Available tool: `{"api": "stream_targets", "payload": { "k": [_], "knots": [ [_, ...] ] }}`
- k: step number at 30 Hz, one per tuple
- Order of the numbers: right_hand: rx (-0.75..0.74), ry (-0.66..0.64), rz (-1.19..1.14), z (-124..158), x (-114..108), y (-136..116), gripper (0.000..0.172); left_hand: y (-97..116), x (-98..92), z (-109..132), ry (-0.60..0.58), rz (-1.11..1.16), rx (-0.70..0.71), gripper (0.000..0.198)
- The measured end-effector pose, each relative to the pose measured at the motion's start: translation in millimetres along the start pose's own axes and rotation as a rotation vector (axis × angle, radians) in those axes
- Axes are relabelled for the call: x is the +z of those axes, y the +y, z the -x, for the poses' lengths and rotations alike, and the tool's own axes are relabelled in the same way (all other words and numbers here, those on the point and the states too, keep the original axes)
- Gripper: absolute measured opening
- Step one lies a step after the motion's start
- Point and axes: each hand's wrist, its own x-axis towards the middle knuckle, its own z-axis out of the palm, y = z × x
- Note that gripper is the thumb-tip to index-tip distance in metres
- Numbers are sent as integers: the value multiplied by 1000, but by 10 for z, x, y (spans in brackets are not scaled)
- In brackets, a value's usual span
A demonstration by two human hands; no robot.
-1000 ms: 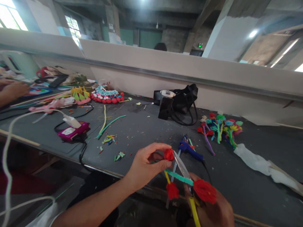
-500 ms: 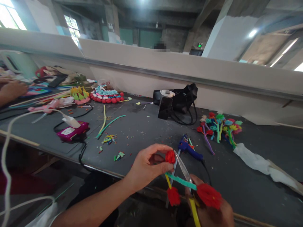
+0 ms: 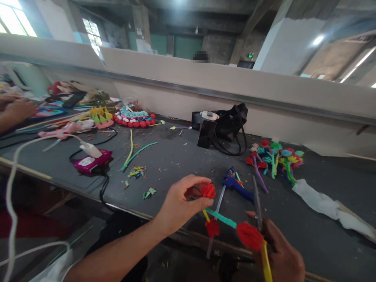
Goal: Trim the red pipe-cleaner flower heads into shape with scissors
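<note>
My left hand is closed in a pinch around a small fuzzy red flower. Below those fingers runs a teal fuzzy stem, ending in a larger red flower. A short yellow stem hangs there too, with another red flower at its end. How the stems join is hidden by my fingers. To the right, my right hand grips scissors with yellow handles, blades pointing up and away from the pinched flower. The larger flower partly covers the scissors.
A blue glue gun lies just beyond my hands. Finished fuzzy flowers are piled at right beside white wrapping. A black bag, phone, purple power strip and coloured scraps lie around. Another person's hands show far left.
The scissors have moved right, away from the pinched red flower, and their blades now point more upright. My left hand stays nearly in place; the larger flower has shifted slightly left.
</note>
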Motion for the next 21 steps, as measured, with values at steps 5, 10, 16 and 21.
{"api": "stream_targets", "payload": {
  "k": [5, 10, 16, 21],
  "knots": [
    [133, 210, 81, 44, -50, -256, 38, -24, -3, -18, 5, 46, -63, 29],
    [-42, 205, 164, 57, -44, -327, 30, 4, 9, -26, 22, 130, -141, 37],
    [-382, 39, 210, 112, 140, -76, 32, -10, 37, 1, -1, 216, -190, 43],
    [-423, -18, 234, 129, 141, 3, 35, -20, 40, 27, -72, 231, -159, 40]
  ]
}}
